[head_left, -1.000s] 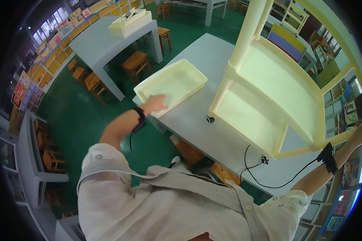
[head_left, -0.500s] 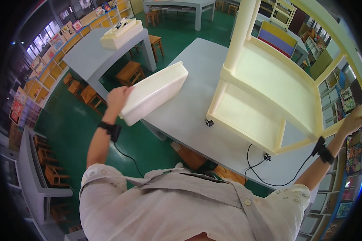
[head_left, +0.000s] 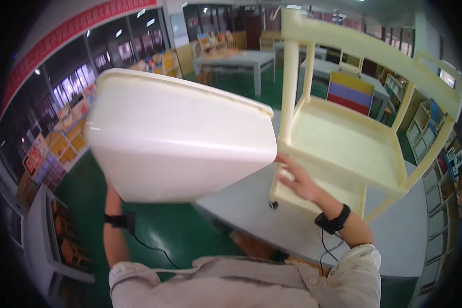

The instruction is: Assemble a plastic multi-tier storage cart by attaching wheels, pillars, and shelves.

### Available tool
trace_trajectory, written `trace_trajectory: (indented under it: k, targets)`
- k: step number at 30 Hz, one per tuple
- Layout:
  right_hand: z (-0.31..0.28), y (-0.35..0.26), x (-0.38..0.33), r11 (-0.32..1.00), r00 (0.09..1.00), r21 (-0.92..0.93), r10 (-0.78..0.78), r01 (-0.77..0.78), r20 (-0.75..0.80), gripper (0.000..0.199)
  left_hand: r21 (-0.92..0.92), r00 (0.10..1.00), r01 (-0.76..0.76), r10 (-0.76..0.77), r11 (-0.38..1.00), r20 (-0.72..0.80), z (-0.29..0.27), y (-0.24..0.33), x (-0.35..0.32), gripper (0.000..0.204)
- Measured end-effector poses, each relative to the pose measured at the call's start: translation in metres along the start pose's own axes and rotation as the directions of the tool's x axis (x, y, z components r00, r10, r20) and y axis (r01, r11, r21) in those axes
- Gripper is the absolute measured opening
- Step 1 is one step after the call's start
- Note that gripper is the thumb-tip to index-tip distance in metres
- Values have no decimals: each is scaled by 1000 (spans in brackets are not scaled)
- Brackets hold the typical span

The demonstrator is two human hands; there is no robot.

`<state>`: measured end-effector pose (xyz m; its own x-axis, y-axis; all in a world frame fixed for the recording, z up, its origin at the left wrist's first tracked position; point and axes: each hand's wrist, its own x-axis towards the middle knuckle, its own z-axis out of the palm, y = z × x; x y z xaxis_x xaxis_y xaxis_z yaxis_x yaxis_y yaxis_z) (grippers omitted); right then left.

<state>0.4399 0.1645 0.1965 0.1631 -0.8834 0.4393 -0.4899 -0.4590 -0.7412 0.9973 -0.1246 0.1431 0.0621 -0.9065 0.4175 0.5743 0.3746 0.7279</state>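
A white plastic bin (head_left: 182, 138) is raised in front of me, tilted, its rim along the upper side. It hangs over the floor and the table's left end. Behind it my left hand is hidden; the left forearm (head_left: 116, 241) runs up to the bin's lower left, and the bin is held up on that side. At the bin's right end is my right hand (head_left: 300, 180), open, with fingers apart and the fingertips at the edge. Just beyond that hand a cream plastic cart (head_left: 344, 136) with shelves and casters stands on the grey table (head_left: 241, 205).
Black cables (head_left: 156, 246) trail from the bands on both wrists. A striped panel (head_left: 349, 92) stands behind the cart. Farther back is another grey table (head_left: 233, 60). Low shelving lines the left and right sides, and small wooden stools (head_left: 72, 254) sit at the lower left.
The bin has come up and closer, filling more of the view. My right hand has left the cart's right side and moved left to the bin's end. The view has tilted upward.
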Motion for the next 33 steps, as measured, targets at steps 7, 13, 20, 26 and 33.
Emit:
trace_trajectory:
  k: [7, 13, 20, 26, 33]
  targets:
    - [17, -68, 64, 827, 973, 520, -134, 215, -189, 28, -99, 909, 150, -98, 984, 406, 165, -150, -37, 26]
    - [-16, -140, 21, 873, 847, -394, -423, 287, -320, 11, -67, 637, 48, 21, 997, 770, 281, -182, -53, 32]
    - [-45, -202, -59, 372, 828, -892, -561, 256, 3, 27, 59, 232, 257, -121, 965, 965, 356, -131, -52, 54]
    - [-60, -224, -114, 151, 834, -989, -545, -5, -87, 21, 264, 557, -65, -185, 962, 810, 401, -140, -23, 40]
    - [-63, -241, -128, -123, 834, -948, -519, -293, -190, 22, 75, 430, 403, -260, 912, 864, 497, -167, -47, 41]
